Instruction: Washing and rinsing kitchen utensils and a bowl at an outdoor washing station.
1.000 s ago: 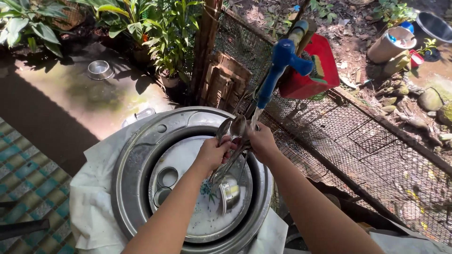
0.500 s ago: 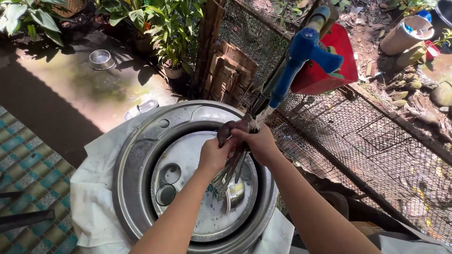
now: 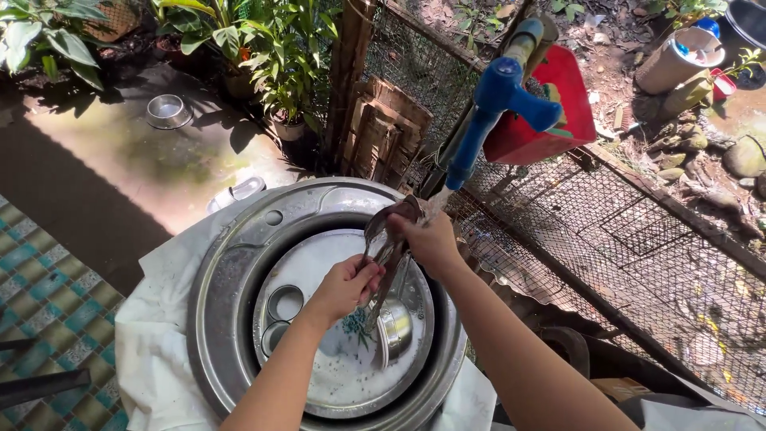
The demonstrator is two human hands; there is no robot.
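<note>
A bundle of metal spoons (image 3: 388, 239) is held over a large round steel basin (image 3: 239, 263). My left hand (image 3: 349, 285) grips the spoon handles low down. My right hand (image 3: 424, 238) closes over the spoon bowls, right under the outlet of a blue tap (image 3: 499, 104). Inside the basin lies a round steel plate (image 3: 335, 375) with soapy water. Two small steel cups (image 3: 285, 302) and a tipped steel bowl (image 3: 394, 328) sit on it.
A white cloth (image 3: 152, 367) lies under the basin. Wire mesh fencing (image 3: 638, 255) runs to the right, with a red dustpan (image 3: 542, 120) behind the tap. Potted plants (image 3: 271, 56) and a steel bowl (image 3: 168, 111) stand on the wet concrete at the back left. Tiled floor (image 3: 48, 319) lies left.
Both hands have stayed on the spoons under the tap, shifting them slightly. The head camera has moved closer and a little to the left.
</note>
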